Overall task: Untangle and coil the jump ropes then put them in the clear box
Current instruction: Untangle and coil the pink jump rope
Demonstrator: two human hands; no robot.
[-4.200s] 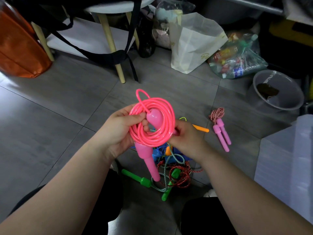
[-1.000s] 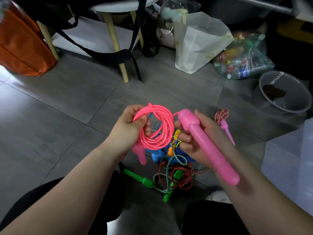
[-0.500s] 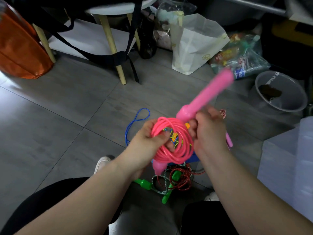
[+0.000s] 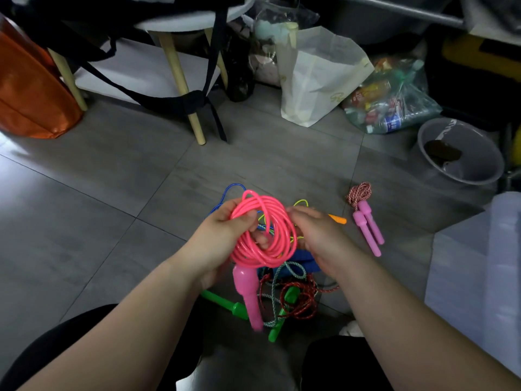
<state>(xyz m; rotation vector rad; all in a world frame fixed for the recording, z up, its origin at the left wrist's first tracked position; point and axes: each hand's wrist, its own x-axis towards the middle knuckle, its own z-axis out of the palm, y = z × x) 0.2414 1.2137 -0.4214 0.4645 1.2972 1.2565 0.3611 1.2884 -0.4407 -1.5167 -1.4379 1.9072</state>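
The left hand (image 4: 222, 238) has its grip clenched on the left side of the bright pink plastic jump rope (image 4: 265, 249), which is wound into a round coil and held up over the grey tiled floor (image 4: 98, 193). The thumb presses over the top strands and the fingers curl in behind them. The right hand (image 4: 318, 235) meets the coil's right edge, its fingers bent in against the strands and grasping them; its thumb is hidden. One smooth pink handle (image 4: 248, 294) of this rope hangs straight down below the coil, and the other handle cannot be seen.

Directly under the hands, on the floor, lies a tangled pile of ropes (image 4: 296, 294): red-and-white cord, teal-and-white cord, two green handles, a blue loop at the far side, thin yellow cord and an orange handle tip poking out to the right. Just right of the pile lies a small coiled red-and-white rope with two pale pink handles (image 4: 366, 218), apart from the tangle. The clear plastic box (image 4: 479, 263) stands at the right edge, well apart from the hands. Farther off are a grey round basin (image 4: 462, 153), a white paper bag (image 4: 318, 77), a clear bag of bottles (image 4: 394, 100), a white stool with wooden legs (image 4: 180, 66) draped in black straps, and an orange bag (image 4: 31, 88) far left.
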